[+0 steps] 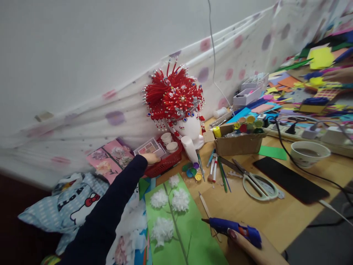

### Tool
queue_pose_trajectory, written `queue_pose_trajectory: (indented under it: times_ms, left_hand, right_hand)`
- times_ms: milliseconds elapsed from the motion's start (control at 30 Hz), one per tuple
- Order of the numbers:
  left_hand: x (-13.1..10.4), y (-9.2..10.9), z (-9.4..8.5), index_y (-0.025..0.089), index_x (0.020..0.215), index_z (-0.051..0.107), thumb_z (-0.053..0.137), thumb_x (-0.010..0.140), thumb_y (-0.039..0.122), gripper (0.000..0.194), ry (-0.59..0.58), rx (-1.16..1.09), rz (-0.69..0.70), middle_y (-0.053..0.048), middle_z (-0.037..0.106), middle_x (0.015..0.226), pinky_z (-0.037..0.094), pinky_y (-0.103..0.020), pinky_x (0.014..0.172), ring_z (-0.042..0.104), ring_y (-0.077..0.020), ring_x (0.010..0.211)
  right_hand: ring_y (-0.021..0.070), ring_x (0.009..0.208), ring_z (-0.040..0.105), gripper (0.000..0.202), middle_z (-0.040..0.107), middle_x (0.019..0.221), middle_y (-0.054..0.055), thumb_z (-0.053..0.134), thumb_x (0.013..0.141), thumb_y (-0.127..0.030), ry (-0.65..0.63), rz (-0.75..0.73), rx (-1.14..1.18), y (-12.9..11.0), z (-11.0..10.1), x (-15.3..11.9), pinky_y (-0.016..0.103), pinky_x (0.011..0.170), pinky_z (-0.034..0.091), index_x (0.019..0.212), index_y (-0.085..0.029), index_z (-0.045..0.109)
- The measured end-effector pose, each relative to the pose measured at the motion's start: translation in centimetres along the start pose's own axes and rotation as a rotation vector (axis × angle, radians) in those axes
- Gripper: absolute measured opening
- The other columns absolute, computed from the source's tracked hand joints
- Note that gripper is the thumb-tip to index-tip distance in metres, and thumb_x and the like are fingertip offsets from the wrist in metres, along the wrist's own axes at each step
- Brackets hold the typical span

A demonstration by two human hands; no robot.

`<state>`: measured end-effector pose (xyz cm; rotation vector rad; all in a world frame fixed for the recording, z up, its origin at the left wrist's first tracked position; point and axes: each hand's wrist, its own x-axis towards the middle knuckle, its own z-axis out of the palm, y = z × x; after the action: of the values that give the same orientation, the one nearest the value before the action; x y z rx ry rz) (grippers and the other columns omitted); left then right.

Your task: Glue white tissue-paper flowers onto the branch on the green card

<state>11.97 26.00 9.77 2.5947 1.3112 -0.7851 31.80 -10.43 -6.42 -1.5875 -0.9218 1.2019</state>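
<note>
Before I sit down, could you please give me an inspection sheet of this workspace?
Surface: wooden table, partly covered.
Work items: green sheet with white flowers, glue gun.
Clutter: scissors, phone, bowl of liquid.
Hands: right hand grips the glue gun; left hand at the white box by the basket, grip unclear.
Cables: black cable beside the bowl; white cable at the phone; cord down the wall.
Surroundings: red headdress on mannequin head, another person's hand, spotted sheeting.

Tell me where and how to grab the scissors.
Probably by the pale green handle loops, from the near right: the scissors lie on the table with the loops facing that way and the blades pointing away. The right hand holds a glue gun, so free it first.
</note>
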Motion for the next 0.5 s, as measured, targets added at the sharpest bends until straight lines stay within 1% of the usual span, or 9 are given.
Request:
queue_pose_trajectory:
  times_ms: [67, 200, 367, 500]
  left_hand:
    - [-0.7, 0.0, 0.0, 0.016, 0.121, 0.057, 0.057, 0.093, 0.035, 0.034, -0.018, -0.022, -0.024, -0.009, 0.059, 0.122, 0.054, -0.043, 0.087, 0.061, -0.0227, 0.104]
    - [-2.1, 0.1, -0.2, 0.015, 0.119, 0.059, 0.059, 0.092, 0.035, 0.033, -0.018, -0.093, -0.025, -0.008, 0.06, 0.121, 0.054, -0.042, 0.087, 0.061, -0.0235, 0.104]
    - [-4.0, -0.5, -1.0, 0.016, 0.118, 0.059, 0.059, 0.092, 0.035, 0.032, 0.048, -0.207, -0.054, -0.008, 0.06, 0.121, 0.053, -0.043, 0.088, 0.061, -0.0237, 0.105]
    - [-6.3, -1.8, -1.4, 0.017, 0.121, 0.058, 0.057, 0.093, 0.036, 0.034, 0.104, -0.361, -0.092, -0.008, 0.058, 0.124, 0.054, -0.042, 0.088, 0.06, -0.0237, 0.106]
  right_hand:
    - [0.0244, 0.072, 0.065, 0.051, 0.072, 0.074, 0.007, 0.059, 0.07, -0.069, -0.004, -0.002, -0.016, -0.1, 0.1, 0.0, 0.03, 0.066, 0.053, 0.075, -0.019, 0.07]
    - [0.0247, 0.072, 0.065, 0.051, 0.072, 0.072, 0.007, 0.058, 0.069, -0.069, 0.081, -0.015, -0.041, -1.5, 0.6, -0.7, 0.032, 0.068, 0.053, 0.071, -0.019, 0.069]
    - [0.0235, 0.069, 0.064, 0.052, 0.07, 0.067, 0.006, 0.055, 0.072, -0.071, 0.086, -0.081, -0.087, -3.5, 1.2, -1.7, 0.032, 0.068, 0.052, 0.066, -0.02, 0.068]
    - [0.0217, 0.066, 0.063, 0.054, 0.069, 0.066, 0.006, 0.052, 0.075, -0.07, 0.082, -0.161, -0.151, -4.2, 2.0, -2.2, 0.03, 0.064, 0.052, 0.066, -0.019, 0.068]
